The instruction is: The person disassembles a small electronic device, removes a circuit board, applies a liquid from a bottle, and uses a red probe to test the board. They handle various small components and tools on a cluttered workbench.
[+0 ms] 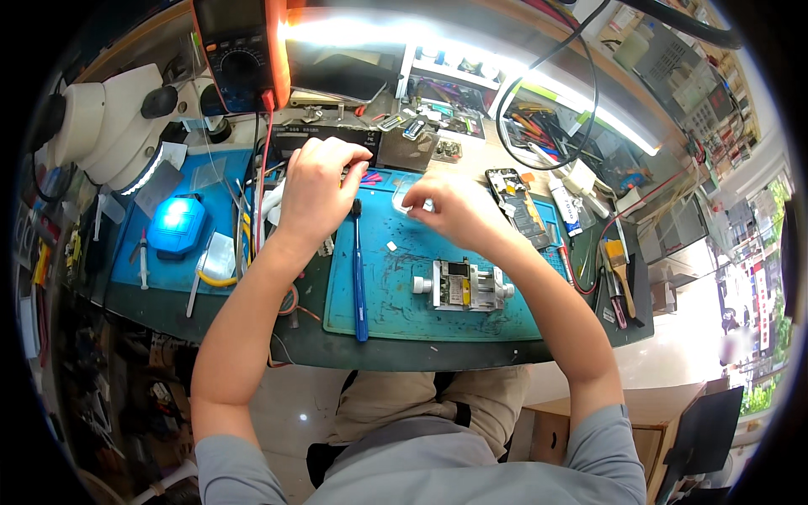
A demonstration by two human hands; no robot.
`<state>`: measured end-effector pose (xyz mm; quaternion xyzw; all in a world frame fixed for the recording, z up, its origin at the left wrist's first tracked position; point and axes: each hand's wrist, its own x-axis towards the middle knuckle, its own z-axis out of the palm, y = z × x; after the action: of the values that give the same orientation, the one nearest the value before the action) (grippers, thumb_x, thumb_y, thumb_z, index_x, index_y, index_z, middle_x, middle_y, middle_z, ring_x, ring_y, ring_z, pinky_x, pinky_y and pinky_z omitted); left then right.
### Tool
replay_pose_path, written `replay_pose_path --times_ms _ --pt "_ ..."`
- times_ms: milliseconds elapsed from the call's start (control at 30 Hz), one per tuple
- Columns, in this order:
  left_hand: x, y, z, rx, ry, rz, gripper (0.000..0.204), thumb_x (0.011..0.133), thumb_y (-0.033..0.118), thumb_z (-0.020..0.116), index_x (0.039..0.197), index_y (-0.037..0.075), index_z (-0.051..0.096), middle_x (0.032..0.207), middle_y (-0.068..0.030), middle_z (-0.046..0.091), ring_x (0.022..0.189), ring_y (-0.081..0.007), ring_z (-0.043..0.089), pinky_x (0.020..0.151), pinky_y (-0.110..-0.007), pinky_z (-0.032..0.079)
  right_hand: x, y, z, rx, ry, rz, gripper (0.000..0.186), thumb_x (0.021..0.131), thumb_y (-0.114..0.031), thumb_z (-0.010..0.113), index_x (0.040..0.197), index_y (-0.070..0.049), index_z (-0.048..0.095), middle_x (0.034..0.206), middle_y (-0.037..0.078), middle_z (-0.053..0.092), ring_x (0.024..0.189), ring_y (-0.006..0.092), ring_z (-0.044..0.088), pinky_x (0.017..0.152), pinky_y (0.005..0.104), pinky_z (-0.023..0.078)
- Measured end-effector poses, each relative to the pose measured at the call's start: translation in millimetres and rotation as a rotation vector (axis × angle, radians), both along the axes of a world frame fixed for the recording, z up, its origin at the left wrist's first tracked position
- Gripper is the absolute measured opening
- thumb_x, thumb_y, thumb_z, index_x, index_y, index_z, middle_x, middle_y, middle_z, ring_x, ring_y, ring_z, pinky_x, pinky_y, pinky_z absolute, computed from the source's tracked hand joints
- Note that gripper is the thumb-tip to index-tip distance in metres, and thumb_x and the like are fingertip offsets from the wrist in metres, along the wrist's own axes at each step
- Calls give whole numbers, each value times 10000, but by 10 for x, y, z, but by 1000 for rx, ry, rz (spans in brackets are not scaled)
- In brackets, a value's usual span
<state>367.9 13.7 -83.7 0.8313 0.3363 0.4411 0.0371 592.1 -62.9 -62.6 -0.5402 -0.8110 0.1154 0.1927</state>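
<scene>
My left hand is raised over the far left of the blue work mat, fingers curled together; what they hold, if anything, is hidden. To its right, my right hand has its fingertips pinched at a small clear plastic box; I cannot make out anything between them. A blue-handled brush with a dark head lies lengthwise below my left hand. Nearer to me, a metal clamp fixture grips a small circuit board. One small white piece rests on the mat between the hands.
An opened phone and a white tube lie at the right. Brushes sit near the right edge. At left are a lit blue case, a white microscope and an orange-framed multimeter. A cable loop hangs above.
</scene>
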Motion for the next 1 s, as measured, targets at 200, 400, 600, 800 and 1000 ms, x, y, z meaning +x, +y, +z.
replay_pose_path --times_ms 200,400,600,800,1000 --pt "7 0 -11 15 16 11 119 890 110 713 1004 99 749 983 -40 728 949 -255 639 880 -391 462 -246 -188 5 -127 -137 125 132 887 -193 748 983 -104 730 979 89 662 939 289 681 809 413 540" --pt "19 -23 -7 -61 41 -63 114 887 121 722 993 86 746 959 -52 720 943 -269 635 873 -407 465 -183 -174 51 -180 -108 131 122 884 -159 734 975 -80 721 940 104 690 889 290 695 788 406 549" --pt "-4 -60 -47 -122 128 -46 121 886 151 738 979 73 748 945 -63 719 946 -275 639 898 -434 466 -129 -142 139 -133 -31 20 112 893 -166 711 986 -104 722 911 75 721 916 279 711 793 410 562" --pt "-104 31 41 -35 85 73 132 891 155 735 987 67 756 968 -73 730 933 -278 654 879 -408 501 -206 -164 20 -116 -202 200 84 911 -177 711 956 -105 708 972 80 638 947 303 680 823 426 548" --pt "-275 128 173 -26 -28 125 150 929 138 712 1045 53 756 962 -89 726 869 -229 653 789 -349 521 -188 -154 24 -129 -197 192 91 895 -169 718 938 -91 700 926 96 658 906 301 685 781 413 548"
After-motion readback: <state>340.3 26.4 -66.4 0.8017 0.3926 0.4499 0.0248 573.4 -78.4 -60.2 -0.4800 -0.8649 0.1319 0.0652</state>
